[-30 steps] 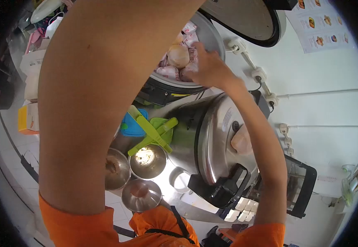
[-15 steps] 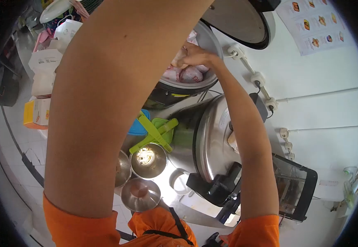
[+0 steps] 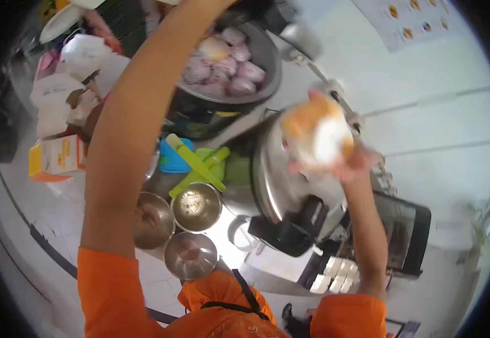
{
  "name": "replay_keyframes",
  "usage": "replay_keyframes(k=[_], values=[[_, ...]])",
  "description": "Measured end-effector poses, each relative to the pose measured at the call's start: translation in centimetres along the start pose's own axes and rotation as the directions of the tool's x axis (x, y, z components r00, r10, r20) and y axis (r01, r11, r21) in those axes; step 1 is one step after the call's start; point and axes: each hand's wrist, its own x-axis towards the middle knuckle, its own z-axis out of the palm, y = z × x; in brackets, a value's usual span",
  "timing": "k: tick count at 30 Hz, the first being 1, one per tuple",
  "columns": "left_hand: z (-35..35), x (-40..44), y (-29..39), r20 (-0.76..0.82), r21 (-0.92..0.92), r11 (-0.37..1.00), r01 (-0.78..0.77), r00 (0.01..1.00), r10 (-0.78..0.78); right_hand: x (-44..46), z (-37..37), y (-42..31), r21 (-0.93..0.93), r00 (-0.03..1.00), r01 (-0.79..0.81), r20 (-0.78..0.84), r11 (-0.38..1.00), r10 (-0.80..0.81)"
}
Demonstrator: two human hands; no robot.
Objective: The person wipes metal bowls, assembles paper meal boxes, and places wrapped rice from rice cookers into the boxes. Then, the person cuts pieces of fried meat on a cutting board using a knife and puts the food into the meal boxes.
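My right hand (image 3: 357, 164) is closed around a blurred golden-brown and white bun (image 3: 318, 132), raised over the steel lid of a cooker (image 3: 270, 188). My left arm (image 3: 138, 112) reaches up past the top edge, and its hand is out of view. Beside that forearm, an open round pot (image 3: 273, 67) holds several paper-wrapped items (image 3: 240, 86) and one bare bun (image 3: 214, 49). A dark lid (image 3: 256, 14), blurred, hangs at the top above the pot.
Steel bowls (image 3: 190, 256) stand near my body, with green tongs (image 3: 194, 163) and a blue container (image 3: 175, 155) beyond. Open cartons (image 3: 59, 101) and a yellow-white box (image 3: 59, 158) are at left. A glass-fronted appliance (image 3: 394, 234) stands at right, near wall sockets (image 3: 332, 87).
My right hand has come out of the pot and moved right and down with the bun. The pot's lid has swung left and lower. The view has shifted, and my left arm sits farther left.
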Motion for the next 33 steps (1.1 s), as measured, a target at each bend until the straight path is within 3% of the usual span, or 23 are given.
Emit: replay_keyframes(k=[2, 3, 5, 6, 7, 9, 11, 12, 13, 15, 17, 19, 21, 23, 25, 27, 29, 31, 33], values=[[2.2, -6.3, -3.7, -0.063, -0.085, 0.995, -0.059, 0.997, 0.054, -9.5, 3.2, 5.0, 0.152, 0.989, 0.115, -0.108, 0.982, -0.1], [3.7, -9.1, -5.8, -0.223, -0.204, 0.954, -0.219, 0.959, 0.173, -13.4, 4.3, 7.6, 0.208, 0.979, 0.178, -0.139, 0.962, -0.15], [4.8, -13.4, -7.5, -0.15, -0.375, 0.914, -0.153, 0.983, 0.103, -20.8, 6.5, 13.9, 0.334, 0.89, 0.299, -0.435, 0.894, -0.135], [5.2, -15.3, -7.8, -0.08, -0.363, 0.931, -0.039, 0.997, 0.01, -23.9, 7.9, 17.0, 0.392, 0.822, 0.397, -0.555, 0.83, -0.131], [5.8, -16.8, -8.0, -0.137, -0.111, 0.994, -0.022, 0.991, 0.007, -25.6, 9.3, 19.7, 0.468, 0.756, 0.529, -0.639, 0.708, -0.142], [6.0, -19.4, -2.0, -0.338, 0.381, 0.924, -0.042, 0.923, 0.182, -29.0, 10.9, 24.2, 0.506, 0.652, 0.689, -0.745, 0.519, -0.139], [8.3, -20.6, 3.4, -0.2, 0.226, 0.963, -0.149, 0.96, 0.195, -32.7, 12.9, 28.7, 0.487, 0.544, 0.819, -0.827, 0.303, -0.139], [9.3, -20.8, 6.1, 0.006, 0.024, 0.981, -0.194, 0.981, 0.194, -34.9, 13.0, 31.3, 0.445, 0.503, 0.835, -0.856, 0.322, -0.121], [11.3, -20.0, 7.8, 0.333, -0.012, 0.999, -0.032, 0.942, 0.034, -36.4, 13.4, 33.0, 0.385, 0.436, 0.85, -0.898, 0.359, -0.068], [15.8, -18.9, 10.2, 0.639, -0.027, 0.998, 0.051, 0.769, -0.022, -39.3, 13.6, 34.9, 0.381, 0.423, 0.859, -0.904, 0.343, -0.056], [19.2, -18.4, 11.8, 0.718, 0.028, 0.999, 0.027, 0.695, -0.039, -42.1, 13.6, 35.8, 0.349, 0.388, 0.888, -0.918, 0.301, -0.08], [22.7, -17.3, 9.4, 0.81, -0.02, 0.991, -0.132, 0.579, 0.093, -45.3, 12.8, 36.2, 0.191, 0.232, 0.93, -0.968, 0.313, -0.1], [21.7, -17.9, 11.2, 0.818, -0.002, 0.998, 0.066, 0.575, -0.036, -49.8, 10.8, 37.1, 0.069, 0.134, 0.937, -0.976, 0.341, -0.17], [20.1, -18.5, 13.0, 0.826, -0.007, 0.993, 0.117, 0.561, -0.061, -56.9, 7.6, 38.4, -0.039, 0.085, 0.921, -0.95, 0.387, -0.3], [18.3, -21.0, 15.7, 0.8, -0.076, 0.993, 0.093, 0.6, 0.005, -64.4, 4.2, 38.8, -0.226, -0.165, 0.755, -0.974, 0.615, -0.155], [19.6, -20.9, 12.7, 0.751, -0.142, 0.984, 0.105, 0.659, 0.038, -71.9, 0.0, 38.1, -0.313, -0.379, 0.492, -0.917, 0.812, -0.124], [19.1, -21.6, 13.5, 0.683, 0.021, 0.999, 0.039, 0.729, -0.043, -80.0, -6.2, 39.2, -0.348, -0.539, 0.151, -0.814, 0.925, -0.218], [17.8, -22.6, 15.2, 0.632, 0.027, 0.988, 0.155, 0.762, -0.137, -87.2, -12.8, 41.3, -0.348, -0.615, -0.231, -0.671, 0.908, -0.414], [17.0, -21.6, 13.4, 0.613, -0.163, 0.898, 0.408, 0.755, -0.232, -91.0, -17.0, 42.0, -0.306, -0.601, -0.487, -0.562, 0.818, -0.568]])
